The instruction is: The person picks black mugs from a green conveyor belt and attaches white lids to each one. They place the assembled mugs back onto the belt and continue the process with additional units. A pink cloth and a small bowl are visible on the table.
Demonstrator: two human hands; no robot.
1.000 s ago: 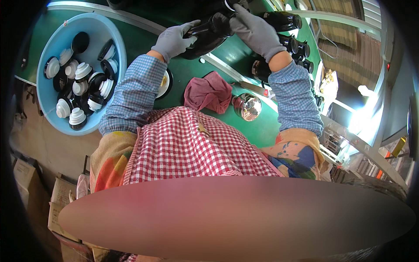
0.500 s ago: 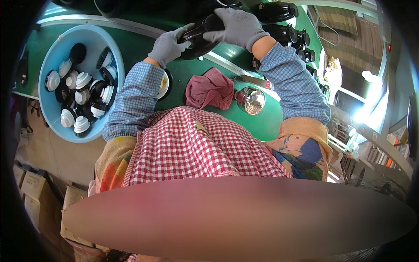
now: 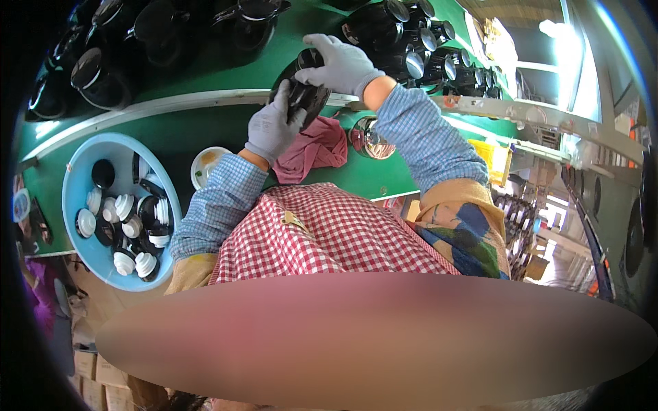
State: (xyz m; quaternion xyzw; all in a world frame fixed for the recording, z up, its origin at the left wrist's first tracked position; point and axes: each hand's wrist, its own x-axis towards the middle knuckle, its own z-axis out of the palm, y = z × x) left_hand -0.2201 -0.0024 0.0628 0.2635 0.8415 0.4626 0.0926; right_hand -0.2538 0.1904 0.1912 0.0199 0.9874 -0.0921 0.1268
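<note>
I hold a glossy black jug (image 3: 314, 103) tilted in front of me, over the near part of the table. My left hand (image 3: 272, 129) is closed on its near side, thumb pointing up along it. From the right, my right hand (image 3: 341, 67) curls its fingers over the jug's upper part. Both hands wear pale grey gloves. Just below the jug, a crumpled dusky-red cloth (image 3: 312, 152) lies on the green table, partly behind my left hand. To the right of the cloth is a shiny round silver object (image 3: 370, 139).
At left, a light blue basin (image 3: 74, 171) holds several black-and-white stoppers. A white dish (image 3: 208, 164) sits between basin and left forearm. Black jugs (image 3: 103, 79) stand beyond the pale rail (image 3: 185, 99); more black jugs (image 3: 411, 58) crowd together at far right.
The view has shifted, bringing more jugs into sight at the far left. The jug is closer to me and more upright, and both hands have stayed on it.
</note>
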